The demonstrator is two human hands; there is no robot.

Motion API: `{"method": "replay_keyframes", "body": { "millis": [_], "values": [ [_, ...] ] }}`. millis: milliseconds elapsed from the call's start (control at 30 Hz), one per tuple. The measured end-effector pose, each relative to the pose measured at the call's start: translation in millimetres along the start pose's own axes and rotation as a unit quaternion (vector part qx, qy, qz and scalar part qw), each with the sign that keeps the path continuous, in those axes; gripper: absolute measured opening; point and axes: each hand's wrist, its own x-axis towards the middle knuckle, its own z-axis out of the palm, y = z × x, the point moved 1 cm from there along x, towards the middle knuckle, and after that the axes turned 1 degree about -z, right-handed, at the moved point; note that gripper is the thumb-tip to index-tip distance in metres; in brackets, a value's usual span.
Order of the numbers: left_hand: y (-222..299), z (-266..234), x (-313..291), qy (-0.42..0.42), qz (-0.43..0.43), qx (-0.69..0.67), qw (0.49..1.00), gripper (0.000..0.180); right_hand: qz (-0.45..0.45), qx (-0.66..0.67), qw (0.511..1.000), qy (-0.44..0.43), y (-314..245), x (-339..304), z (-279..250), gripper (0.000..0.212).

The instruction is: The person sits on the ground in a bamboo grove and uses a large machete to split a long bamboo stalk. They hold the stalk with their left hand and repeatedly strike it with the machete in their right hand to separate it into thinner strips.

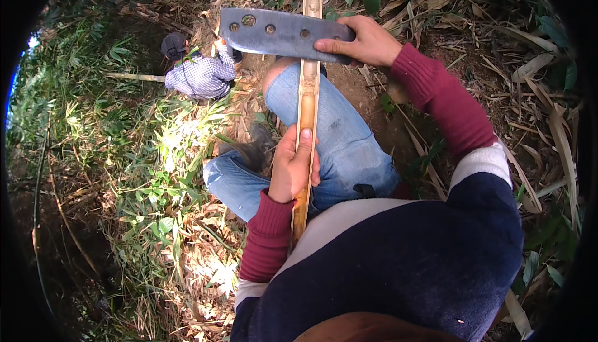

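Nearest the camera, at the lower edge of the view, was a brown curved surface [374, 328] of unclear kind; beyond it lay the wearer's navy and white sweater [398, 261] with maroon sleeves. Split bamboo [308, 102] occupied the centre, its long axis running away from the body, leaning slightly right at the far end. It passed over the bent legs in blue jeans [339, 124] and left the view at the upper edge.

Left hand [291, 164]: closed around the bamboo on the near side, thumb laid along the upper face. Right hand [367, 42]: positioned to the right of the bamboo, gripping the right end of a broad steel blade [283, 33] with round holes, thumb flat on its face; the handle was hidden.

Governing relation: the blade lay crosswise over the bamboo, nearly square to its axis, its lower edge toward the body. A node [308, 85] sat between blade and left hand. Contact between blade and bamboo could not be confirmed.
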Motion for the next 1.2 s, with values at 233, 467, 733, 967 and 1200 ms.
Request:
{"method": "replay_keyframes", "body": {
  "millis": [233, 467, 733, 967, 1200],
  "values": [
    [7, 5, -4, 0.018, 0.004, 0.041, 0.999, 0.033, 0.019, 0.102, 0.982, 0.157, 4, 48, -68, 0.059],
    [1, 1, -1, 0.005, -0.002, 0.018, 1.000, 0.032, 0.025, 0.049, 0.994, 0.093, 32, 34, -43, 0.077],
    [6, 5, -3, 0.013, -0.005, 0.043, 0.999, 0.031, 0.009, 0.037, 0.998, 0.050, 29, 4, -30, 0.080],
    [0, 3, -1, 0.009, 0.012, 0.029, 0.999, 0.036, -0.004, 0.015, 1.000, -0.016, 34, 4, -17, 0.078],
    [2, 5, -1, 0.013, 0.004, 0.023, 1.000, 0.033, 0.034, 0.030, 0.994, 0.103, 40, 57, -55, 0.070]
  ]
}}
